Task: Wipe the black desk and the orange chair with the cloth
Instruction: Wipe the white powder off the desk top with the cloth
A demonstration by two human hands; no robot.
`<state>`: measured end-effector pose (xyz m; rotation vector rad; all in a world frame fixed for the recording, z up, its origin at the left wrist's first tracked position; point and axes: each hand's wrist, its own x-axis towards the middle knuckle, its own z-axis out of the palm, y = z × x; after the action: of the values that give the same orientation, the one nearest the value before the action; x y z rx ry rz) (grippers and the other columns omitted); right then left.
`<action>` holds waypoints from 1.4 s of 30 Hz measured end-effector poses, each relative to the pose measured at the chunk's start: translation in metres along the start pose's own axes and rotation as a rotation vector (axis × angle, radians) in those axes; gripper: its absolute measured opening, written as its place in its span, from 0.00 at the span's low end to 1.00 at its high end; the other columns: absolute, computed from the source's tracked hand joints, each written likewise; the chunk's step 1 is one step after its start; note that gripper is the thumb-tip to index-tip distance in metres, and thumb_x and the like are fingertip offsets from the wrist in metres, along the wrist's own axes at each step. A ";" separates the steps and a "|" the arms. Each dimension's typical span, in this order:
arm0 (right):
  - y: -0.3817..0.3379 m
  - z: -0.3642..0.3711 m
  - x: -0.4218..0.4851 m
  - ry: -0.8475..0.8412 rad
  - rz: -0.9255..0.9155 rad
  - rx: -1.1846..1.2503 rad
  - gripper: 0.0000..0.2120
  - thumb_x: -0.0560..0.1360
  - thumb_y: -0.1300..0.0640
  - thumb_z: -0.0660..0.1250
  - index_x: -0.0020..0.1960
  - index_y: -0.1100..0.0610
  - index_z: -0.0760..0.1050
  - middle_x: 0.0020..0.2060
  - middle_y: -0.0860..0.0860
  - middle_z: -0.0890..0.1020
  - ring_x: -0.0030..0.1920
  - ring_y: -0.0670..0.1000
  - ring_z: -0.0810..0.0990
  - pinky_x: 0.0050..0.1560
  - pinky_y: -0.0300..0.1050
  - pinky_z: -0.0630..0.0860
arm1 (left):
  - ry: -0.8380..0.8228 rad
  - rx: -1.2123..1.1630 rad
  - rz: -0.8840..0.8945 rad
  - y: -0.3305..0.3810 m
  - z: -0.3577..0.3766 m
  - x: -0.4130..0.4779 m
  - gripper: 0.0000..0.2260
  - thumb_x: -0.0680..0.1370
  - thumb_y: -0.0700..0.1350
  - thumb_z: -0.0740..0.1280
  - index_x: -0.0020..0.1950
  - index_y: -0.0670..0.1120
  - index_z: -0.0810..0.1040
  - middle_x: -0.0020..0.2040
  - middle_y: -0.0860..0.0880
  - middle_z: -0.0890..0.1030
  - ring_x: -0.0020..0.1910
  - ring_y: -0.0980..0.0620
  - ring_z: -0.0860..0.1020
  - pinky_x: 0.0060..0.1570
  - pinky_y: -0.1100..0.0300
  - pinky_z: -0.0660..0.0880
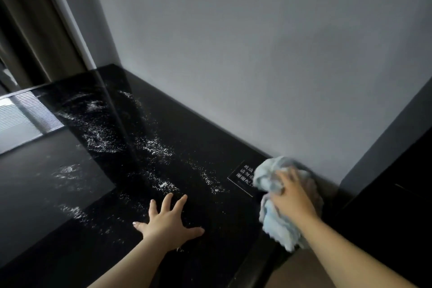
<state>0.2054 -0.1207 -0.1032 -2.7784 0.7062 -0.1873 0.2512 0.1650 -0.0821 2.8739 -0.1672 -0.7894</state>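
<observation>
Left hand [167, 222] flat, fingers spread, on black desk [191, 147]; right hand [292, 196] gripping cloth [275, 217].

dim room, window glare on the glossy desk [177, 147], edges bowed.

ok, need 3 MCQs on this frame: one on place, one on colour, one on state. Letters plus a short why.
1. Where is the cloth? A far left end of the desk B right end, near the wall C on the floor
2. Cloth colour? A light blue B red C black
3. Left hand? A in a fist B holding the cloth C flat, fingers spread on the desk

B: it lies under the right hand beside the small sign.
A: pale blue fabric.
C: the palm rests on the black top.
</observation>
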 end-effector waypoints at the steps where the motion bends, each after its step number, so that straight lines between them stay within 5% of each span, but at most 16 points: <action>1: 0.000 -0.006 0.014 0.043 0.163 0.038 0.19 0.69 0.45 0.61 0.59 0.44 0.71 0.63 0.48 0.71 0.61 0.57 0.70 0.63 0.54 0.68 | -0.003 -0.003 -0.003 0.000 0.000 0.001 0.45 0.66 0.72 0.65 0.75 0.64 0.44 0.77 0.57 0.40 0.76 0.42 0.38 0.67 0.28 0.50; 4: -0.028 -0.002 0.004 0.048 0.160 0.058 0.15 0.69 0.47 0.61 0.56 0.44 0.72 0.60 0.45 0.72 0.61 0.55 0.69 0.61 0.53 0.68 | -0.013 -0.028 -0.018 0.001 -0.001 0.002 0.45 0.66 0.71 0.66 0.75 0.64 0.45 0.77 0.57 0.40 0.76 0.42 0.37 0.67 0.28 0.49; 9: -0.042 0.016 -0.051 0.085 -0.526 0.036 0.16 0.61 0.42 0.60 0.48 0.40 0.72 0.48 0.39 0.78 0.49 0.53 0.79 0.42 0.49 0.74 | -0.013 -0.046 -0.016 0.003 -0.002 0.003 0.45 0.65 0.70 0.68 0.75 0.64 0.47 0.77 0.56 0.42 0.76 0.42 0.38 0.66 0.28 0.49; 11: -0.022 0.012 -0.011 0.105 -0.364 -0.018 0.14 0.64 0.44 0.61 0.50 0.42 0.72 0.48 0.44 0.79 0.47 0.54 0.80 0.43 0.46 0.75 | -0.020 -0.033 -0.006 0.001 -0.001 0.003 0.45 0.66 0.71 0.66 0.75 0.64 0.45 0.77 0.56 0.40 0.76 0.42 0.37 0.66 0.28 0.48; 14: -0.010 -0.004 0.031 0.135 0.202 0.118 0.13 0.70 0.43 0.58 0.52 0.43 0.73 0.48 0.50 0.80 0.48 0.57 0.78 0.50 0.48 0.76 | -0.035 -0.026 0.012 -0.001 0.001 0.002 0.44 0.68 0.71 0.64 0.75 0.64 0.42 0.77 0.55 0.38 0.75 0.41 0.34 0.66 0.27 0.46; 15: -0.020 -0.004 0.031 0.100 0.210 0.106 0.12 0.71 0.44 0.58 0.52 0.43 0.73 0.49 0.51 0.79 0.49 0.57 0.77 0.50 0.49 0.75 | -0.042 -0.030 0.012 -0.001 0.002 0.001 0.44 0.68 0.71 0.64 0.75 0.64 0.41 0.77 0.55 0.37 0.75 0.41 0.34 0.66 0.27 0.45; 20: -0.065 -0.003 -0.042 -0.133 -0.418 0.101 0.20 0.66 0.44 0.53 0.53 0.41 0.77 0.55 0.41 0.78 0.60 0.52 0.72 0.55 0.48 0.66 | -0.070 -0.059 0.029 -0.004 0.002 0.003 0.43 0.69 0.70 0.64 0.75 0.66 0.40 0.77 0.55 0.35 0.74 0.42 0.31 0.66 0.27 0.41; 23: -0.048 -0.011 -0.001 -0.144 -0.232 -0.004 0.17 0.72 0.46 0.59 0.60 0.43 0.73 0.59 0.47 0.76 0.59 0.53 0.74 0.55 0.45 0.70 | -0.082 -0.049 0.041 -0.004 -0.002 0.003 0.43 0.69 0.70 0.64 0.74 0.66 0.40 0.77 0.55 0.35 0.74 0.41 0.32 0.66 0.27 0.43; 27: -0.060 -0.009 0.043 -0.102 0.148 0.091 0.20 0.74 0.52 0.59 0.66 0.43 0.67 0.64 0.53 0.71 0.62 0.59 0.69 0.60 0.54 0.70 | -0.089 -0.022 0.045 -0.003 -0.005 0.004 0.43 0.70 0.69 0.64 0.75 0.65 0.40 0.77 0.54 0.36 0.75 0.40 0.34 0.65 0.27 0.46; 29: -0.081 -0.001 0.031 -0.164 0.021 -0.054 0.17 0.73 0.50 0.60 0.61 0.40 0.70 0.62 0.50 0.72 0.62 0.57 0.68 0.59 0.54 0.66 | -0.101 -0.015 0.042 -0.002 -0.006 0.004 0.43 0.70 0.69 0.64 0.75 0.65 0.40 0.77 0.54 0.37 0.75 0.40 0.34 0.65 0.27 0.47; 33: -0.089 0.000 -0.017 -0.330 -0.571 -0.057 0.20 0.69 0.39 0.54 0.59 0.38 0.72 0.61 0.39 0.74 0.67 0.50 0.66 0.62 0.49 0.62 | -0.094 -0.014 0.037 -0.003 -0.007 0.005 0.41 0.70 0.68 0.64 0.75 0.65 0.41 0.77 0.54 0.38 0.75 0.41 0.35 0.65 0.27 0.47; 35: -0.073 -0.004 0.001 -0.226 -0.475 -0.048 0.17 0.70 0.40 0.57 0.58 0.39 0.73 0.58 0.43 0.74 0.62 0.52 0.72 0.57 0.47 0.68 | -0.098 -0.012 0.041 -0.003 -0.008 0.005 0.41 0.71 0.67 0.64 0.75 0.65 0.41 0.77 0.54 0.38 0.75 0.41 0.35 0.66 0.27 0.47; 38: -0.070 -0.008 0.033 -0.036 0.040 0.078 0.12 0.72 0.49 0.59 0.54 0.41 0.73 0.55 0.50 0.76 0.54 0.57 0.75 0.48 0.50 0.71 | -0.094 -0.015 0.040 -0.002 -0.008 0.005 0.40 0.72 0.66 0.64 0.75 0.65 0.41 0.77 0.54 0.38 0.75 0.41 0.35 0.66 0.27 0.47; 40: -0.087 -0.001 0.022 -0.019 -0.032 -0.052 0.13 0.70 0.48 0.57 0.52 0.41 0.73 0.53 0.49 0.76 0.54 0.57 0.75 0.49 0.50 0.70 | -0.090 -0.013 0.034 -0.002 -0.008 0.004 0.40 0.72 0.66 0.64 0.75 0.65 0.41 0.77 0.54 0.38 0.75 0.41 0.36 0.66 0.27 0.47; 42: -0.105 0.011 -0.013 -0.165 -0.334 -0.075 0.16 0.69 0.45 0.56 0.56 0.40 0.73 0.56 0.44 0.75 0.60 0.53 0.71 0.55 0.48 0.66 | -0.082 -0.024 0.035 -0.001 -0.008 0.004 0.40 0.71 0.67 0.64 0.75 0.65 0.43 0.77 0.54 0.39 0.75 0.40 0.36 0.65 0.27 0.47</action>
<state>0.2429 -0.0233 -0.0845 -2.9231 0.2109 0.0063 0.2587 0.1667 -0.0771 2.8101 -0.2154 -0.8976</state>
